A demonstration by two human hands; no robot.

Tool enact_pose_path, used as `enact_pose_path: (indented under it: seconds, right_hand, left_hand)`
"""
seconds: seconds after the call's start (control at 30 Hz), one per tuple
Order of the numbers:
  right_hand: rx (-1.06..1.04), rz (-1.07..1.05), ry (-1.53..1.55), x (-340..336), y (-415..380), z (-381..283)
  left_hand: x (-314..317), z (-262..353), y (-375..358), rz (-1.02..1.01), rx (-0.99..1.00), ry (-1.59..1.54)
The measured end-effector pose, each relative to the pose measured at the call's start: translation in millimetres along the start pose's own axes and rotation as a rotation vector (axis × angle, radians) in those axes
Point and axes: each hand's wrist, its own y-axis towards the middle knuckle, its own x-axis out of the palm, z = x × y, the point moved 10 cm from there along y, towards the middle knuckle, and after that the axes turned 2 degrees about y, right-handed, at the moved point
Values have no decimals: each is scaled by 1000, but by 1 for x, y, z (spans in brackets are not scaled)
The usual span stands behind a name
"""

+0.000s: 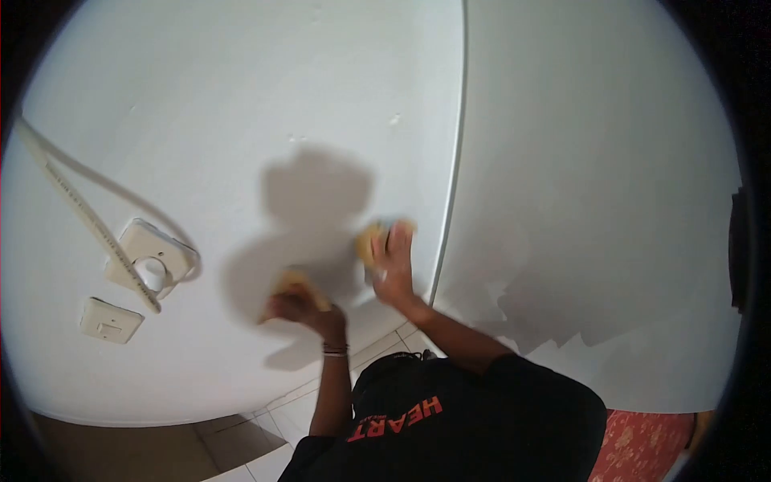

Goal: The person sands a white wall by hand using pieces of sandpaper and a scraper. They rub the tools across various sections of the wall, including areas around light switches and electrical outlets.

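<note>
My left hand (303,309), with bands at its wrist, is closed over a flat yellow pad (294,280) close to the white wall (353,72). Farther right and a little higher, my right hand (393,263) grips a second yellow pad (367,246), with some grey showing about it. It is near the corner line of the wall. Both hands are blurred, and I cannot tell whether the pads are sponges or folded cloths. Shadows of my head and arms fall on the wall around them.
At left, a dimmer switch (151,271) and a light switch (111,320) sit on the wall, with a pale conduit (88,217) slanting across the dimmer. A grey wall (594,161) with a jagged darker patch is at right. Floor tiles (293,414) and red patterned fabric (642,442) show below.
</note>
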Motion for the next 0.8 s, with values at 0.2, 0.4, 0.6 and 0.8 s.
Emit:
enact_pose_path:
  seconds: [0.2, 0.4, 0.6, 0.8]
  right_hand:
    - [-66, 346, 146, -107, 141, -18]
    - [614, 367, 215, -28, -61, 108]
    - [211, 273, 253, -63, 38, 27]
    - [340, 325, 144, -50, -1, 76]
  left_hand:
    - [-3, 66, 27, -145, 110, -130]
    - [-23, 93, 65, 33, 85, -416]
    - [94, 37, -148, -622, 421, 52]
    - [63, 94, -50, -502, 401, 63]
